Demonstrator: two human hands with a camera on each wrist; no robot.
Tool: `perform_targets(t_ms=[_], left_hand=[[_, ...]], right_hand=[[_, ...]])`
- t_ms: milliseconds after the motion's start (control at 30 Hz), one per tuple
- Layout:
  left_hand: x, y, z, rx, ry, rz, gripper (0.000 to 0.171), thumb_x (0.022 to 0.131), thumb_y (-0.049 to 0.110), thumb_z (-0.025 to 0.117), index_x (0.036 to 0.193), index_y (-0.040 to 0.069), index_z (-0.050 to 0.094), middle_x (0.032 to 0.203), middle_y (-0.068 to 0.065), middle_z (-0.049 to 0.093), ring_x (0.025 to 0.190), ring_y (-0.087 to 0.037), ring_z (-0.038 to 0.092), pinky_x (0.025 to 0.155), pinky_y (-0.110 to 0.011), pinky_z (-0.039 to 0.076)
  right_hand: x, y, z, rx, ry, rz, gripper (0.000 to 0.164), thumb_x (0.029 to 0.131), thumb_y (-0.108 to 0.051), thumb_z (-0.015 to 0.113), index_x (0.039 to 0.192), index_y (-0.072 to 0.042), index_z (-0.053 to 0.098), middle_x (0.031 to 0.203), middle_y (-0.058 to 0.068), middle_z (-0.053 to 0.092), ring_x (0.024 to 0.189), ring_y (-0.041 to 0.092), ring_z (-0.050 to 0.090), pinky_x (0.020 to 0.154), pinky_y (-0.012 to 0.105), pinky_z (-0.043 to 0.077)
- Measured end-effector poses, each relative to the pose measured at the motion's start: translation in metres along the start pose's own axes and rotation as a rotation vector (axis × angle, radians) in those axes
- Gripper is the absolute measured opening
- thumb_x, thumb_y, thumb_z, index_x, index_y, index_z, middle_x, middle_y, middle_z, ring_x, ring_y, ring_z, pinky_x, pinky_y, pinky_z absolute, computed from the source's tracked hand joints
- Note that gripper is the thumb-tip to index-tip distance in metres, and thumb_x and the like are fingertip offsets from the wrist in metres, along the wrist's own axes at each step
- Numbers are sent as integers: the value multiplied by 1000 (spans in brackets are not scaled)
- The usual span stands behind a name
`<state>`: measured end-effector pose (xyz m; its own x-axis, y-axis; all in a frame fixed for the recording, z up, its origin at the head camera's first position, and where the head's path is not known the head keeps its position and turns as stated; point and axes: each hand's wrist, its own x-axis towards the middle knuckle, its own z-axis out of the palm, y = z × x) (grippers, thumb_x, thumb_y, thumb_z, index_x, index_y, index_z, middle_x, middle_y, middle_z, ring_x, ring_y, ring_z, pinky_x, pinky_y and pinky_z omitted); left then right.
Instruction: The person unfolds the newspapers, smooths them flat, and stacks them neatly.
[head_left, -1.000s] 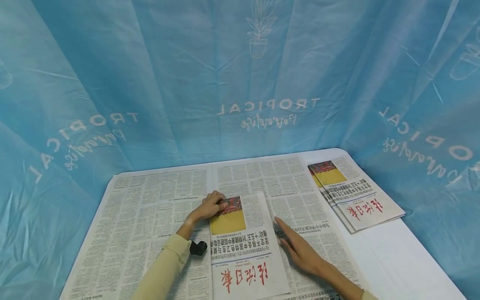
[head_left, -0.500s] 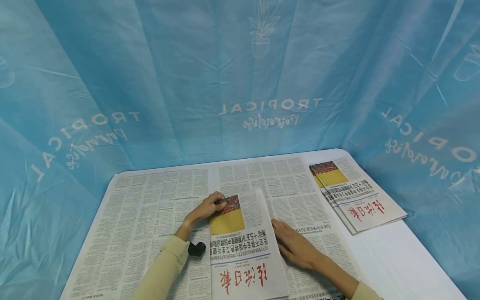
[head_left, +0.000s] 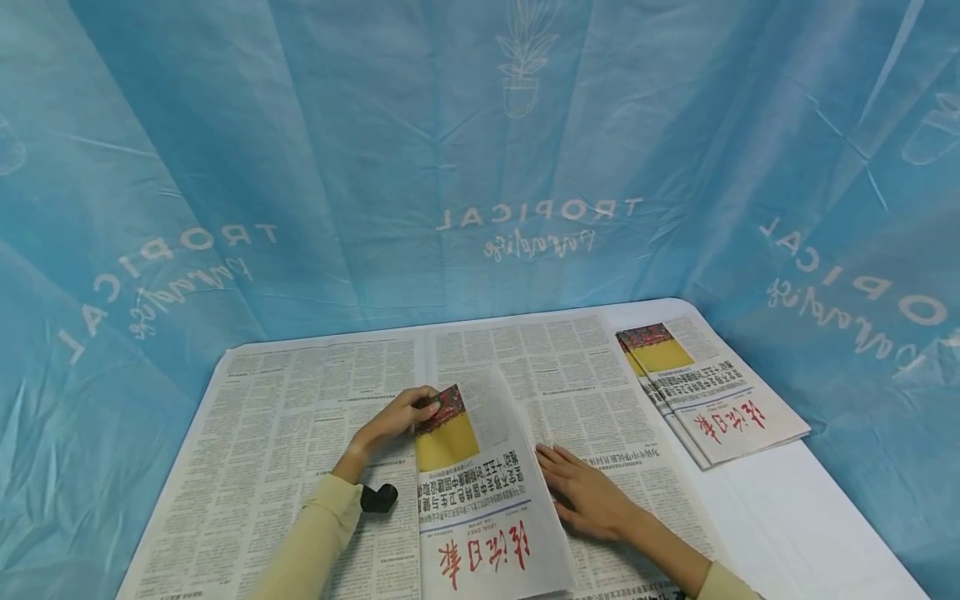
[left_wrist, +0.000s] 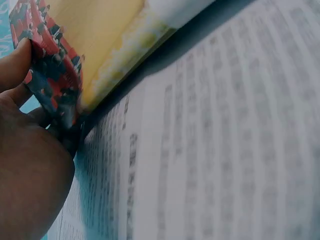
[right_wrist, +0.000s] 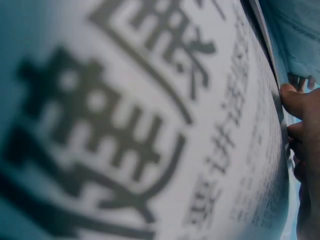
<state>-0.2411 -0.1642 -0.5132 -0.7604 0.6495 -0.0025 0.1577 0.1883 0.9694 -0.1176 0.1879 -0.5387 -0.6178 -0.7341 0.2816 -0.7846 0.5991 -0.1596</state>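
Note:
A folded newspaper (head_left: pixel 483 492) with red title characters and a yellow picture lies over spread newspaper sheets, its far part raised and bowed. My left hand (head_left: pixel 401 417) pinches its far left corner; in the left wrist view the thumb of that hand (left_wrist: pixel 30 165) lies over the red patterned print, and the corner stands off the sheet below. My right hand (head_left: pixel 588 496) rests along the right edge with fingers extended. In the right wrist view the thumb and fingers of the right hand (right_wrist: pixel 305 120) are right at the paper's edge.
Spread newspaper sheets (head_left: pixel 300 450) cover much of the white table (head_left: pixel 795 517). At the right lies a small stack of folded newspapers (head_left: pixel 712 400) with the same front page. A blue curtain (head_left: pixel 480 150) hangs behind and on both sides.
My right hand has come left to the newspaper's right edge. My left hand has shifted a little to the left with the corner, and the newspaper's far part now rises and bends.

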Motion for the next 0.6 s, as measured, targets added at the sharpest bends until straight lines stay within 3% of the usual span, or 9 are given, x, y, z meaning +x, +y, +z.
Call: perform_targets(t_ms=[100, 200, 267, 433, 533, 600], left_hand=[[-5, -1, -3, 7, 16, 25, 22, 104, 13, 46, 103, -6, 55, 84, -13, 51, 68, -21, 48, 67, -35, 44], [-10, -2, -6, 52, 40, 45, 20, 103, 13, 49, 100, -4, 59, 103, -18, 55, 83, -23, 53, 78, -39, 45], [-14, -2, -7, 97, 63, 45, 19, 102, 13, 51, 99, -3, 61, 113, -18, 52, 92, -21, 49, 82, -40, 42], [-23, 0, -9, 181, 98, -17, 21, 100, 19, 57, 110, 2, 65, 107, -12, 50, 89, -17, 41, 77, -38, 37], [-26, 2, -8, 191, 71, -21, 27, 102, 20, 53, 116, 1, 64, 104, -14, 56, 88, -19, 48, 76, -38, 41], [-26, 5, -6, 192, 56, -19, 31, 105, 22, 46, 111, -1, 65, 99, -18, 59, 86, -22, 53, 77, -38, 43]], right_hand=[[-2, 1, 0, -51, 16, -10, 62, 93, -32, 63, 143, -1, 46, 146, 14, 49, 135, 33, 46, 110, 43, 30], [-5, 3, -1, -72, 34, -7, 62, 93, -38, 63, 141, 0, 50, 145, 13, 51, 134, 33, 47, 111, 41, 29], [-6, 4, -2, -65, 38, 5, 62, 94, -41, 62, 140, -1, 51, 145, 12, 51, 135, 33, 46, 112, 39, 27], [-9, 4, -5, -32, 22, 43, 62, 93, -42, 62, 141, -4, 51, 147, 11, 49, 136, 34, 44, 112, 38, 26], [-9, 3, -6, -37, 9, 52, 62, 94, -42, 61, 141, -4, 50, 148, 11, 48, 136, 34, 44, 110, 40, 28], [-9, 3, -6, -26, 0, 58, 62, 95, -42, 61, 142, -4, 50, 149, 11, 47, 136, 34, 43, 112, 38, 26]])
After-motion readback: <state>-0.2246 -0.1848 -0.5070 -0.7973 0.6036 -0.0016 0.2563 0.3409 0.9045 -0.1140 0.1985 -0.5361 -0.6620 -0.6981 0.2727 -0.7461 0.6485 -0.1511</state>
